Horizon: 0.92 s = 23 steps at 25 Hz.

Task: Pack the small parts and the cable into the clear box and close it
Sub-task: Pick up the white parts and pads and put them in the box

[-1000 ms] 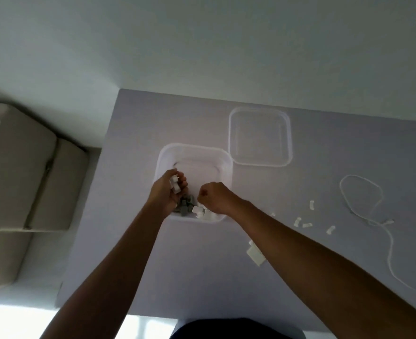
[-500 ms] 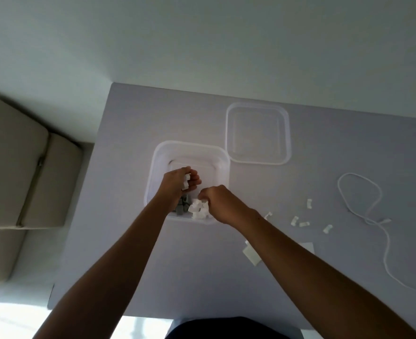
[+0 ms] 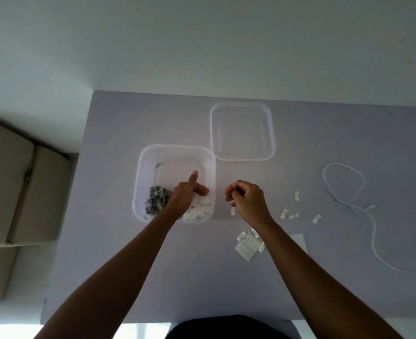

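The clear box (image 3: pixel 175 150) stands open on the grey table, holding several grey clips (image 3: pixel 156 199) at its left and several white parts (image 3: pixel 199 208) at its right. My left hand (image 3: pixel 186 195) hovers over the box with the forefinger stretched out and nothing in it. My right hand (image 3: pixel 245 198) is just right of the box, fingers curled, nothing visible in it. Loose white parts (image 3: pixel 290 213) lie to its right, and a bigger white block (image 3: pixel 247 246) sits under my right forearm. The white cable (image 3: pixel 363 211) trails across the table's right side.
The clear lid (image 3: pixel 242 156) lies upside down behind and right of the box. A beige sofa (image 3: pixel 13 192) stands left of the table (image 3: pixel 133 265). The table's near edge runs just in front of my body.
My left hand has let white parts drop into the box and spread its fingers. My right hand has moved out of the box to the right.
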Motion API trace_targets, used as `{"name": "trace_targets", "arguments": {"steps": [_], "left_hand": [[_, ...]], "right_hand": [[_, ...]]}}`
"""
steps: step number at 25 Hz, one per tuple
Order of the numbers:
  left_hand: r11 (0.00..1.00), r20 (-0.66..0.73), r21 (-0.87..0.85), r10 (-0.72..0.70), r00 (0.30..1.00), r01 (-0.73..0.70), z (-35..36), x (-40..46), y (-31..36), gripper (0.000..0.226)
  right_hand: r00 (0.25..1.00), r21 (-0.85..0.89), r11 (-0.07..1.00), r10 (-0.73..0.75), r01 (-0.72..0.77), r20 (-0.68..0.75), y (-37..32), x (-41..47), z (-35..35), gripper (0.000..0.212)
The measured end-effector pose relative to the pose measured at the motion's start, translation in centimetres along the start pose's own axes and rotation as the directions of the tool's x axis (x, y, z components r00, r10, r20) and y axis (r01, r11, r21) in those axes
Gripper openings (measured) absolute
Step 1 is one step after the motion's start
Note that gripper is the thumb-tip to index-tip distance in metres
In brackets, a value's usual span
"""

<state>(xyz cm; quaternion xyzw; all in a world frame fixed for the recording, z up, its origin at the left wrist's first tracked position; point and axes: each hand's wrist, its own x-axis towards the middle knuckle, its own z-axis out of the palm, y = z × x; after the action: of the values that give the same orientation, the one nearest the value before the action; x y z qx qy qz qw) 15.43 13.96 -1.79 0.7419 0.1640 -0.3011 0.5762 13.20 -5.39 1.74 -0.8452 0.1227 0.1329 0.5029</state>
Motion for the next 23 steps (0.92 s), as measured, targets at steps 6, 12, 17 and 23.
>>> {"name": "trace_targets", "arguments": {"steps": [6, 12, 17, 23], "left_hand": [[0.995, -0.101, -0.026, 0.09, 0.991, -0.093, 0.5, -0.2, -0.3, 0.077], [0.961, 0.005, 0.26, 0.095, 0.995, -0.093, 1.0, 0.0, -0.2, 0.073], [0.916, -0.04, 0.38, 0.153, 0.987, -0.126, 1.9, -1.0, 0.3, 0.064], [0.624, -0.117, 0.603, 0.686, 0.718, -0.497, 6.7, -2.5, 2.9, 0.018]], "right_hand": [[0.995, 0.095, 0.993, 0.075, -0.07, -0.058, 1.6, -1.3, -0.6, 0.03], [0.982, 0.179, 0.976, 0.149, -0.126, -0.12, 3.4, -1.8, -2.2, 0.029], [0.96, 0.205, 0.967, 0.192, -0.15, -0.206, 5.8, -2.5, -4.3, 0.025], [0.974, -0.193, 0.98, -0.003, -0.041, -0.226, 10.8, -4.8, -4.6, 0.008]]}}
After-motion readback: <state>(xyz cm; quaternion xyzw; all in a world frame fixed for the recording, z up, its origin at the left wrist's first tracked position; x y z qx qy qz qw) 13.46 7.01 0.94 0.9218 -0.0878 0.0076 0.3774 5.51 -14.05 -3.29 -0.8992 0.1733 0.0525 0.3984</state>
